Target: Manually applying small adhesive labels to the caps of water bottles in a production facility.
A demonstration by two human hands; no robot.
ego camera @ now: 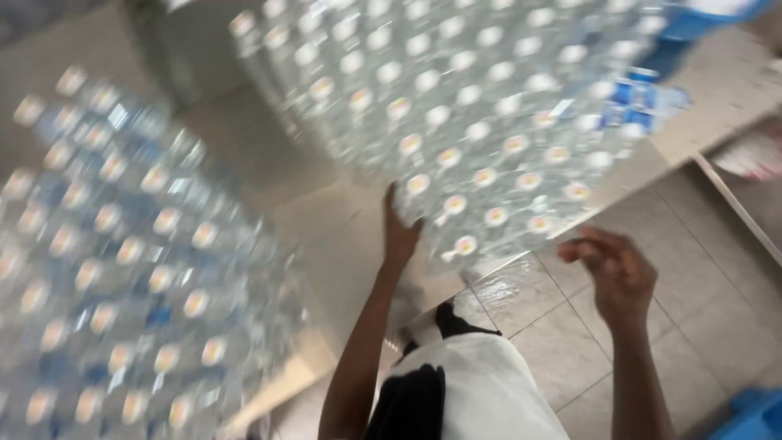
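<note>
A large shrink-wrapped stack of clear water bottles with white caps (464, 98) fills the top middle of the view. My left hand (399, 232) presses flat against its near lower edge, fingers up on the plastic wrap. My right hand (615, 269) hovers just below the stack's right corner, fingers curled and apart, touching nothing that I can see. A second wrapped block of bottles (122, 269) lies at the left, blurred by motion.
A wet, shiny tiled floor (521, 293) lies below the hands. My leg in white and black clothing (456, 383) is at the bottom middle. A blue object (753, 415) sits at the bottom right corner; another blue thing (700, 20) is at the top right.
</note>
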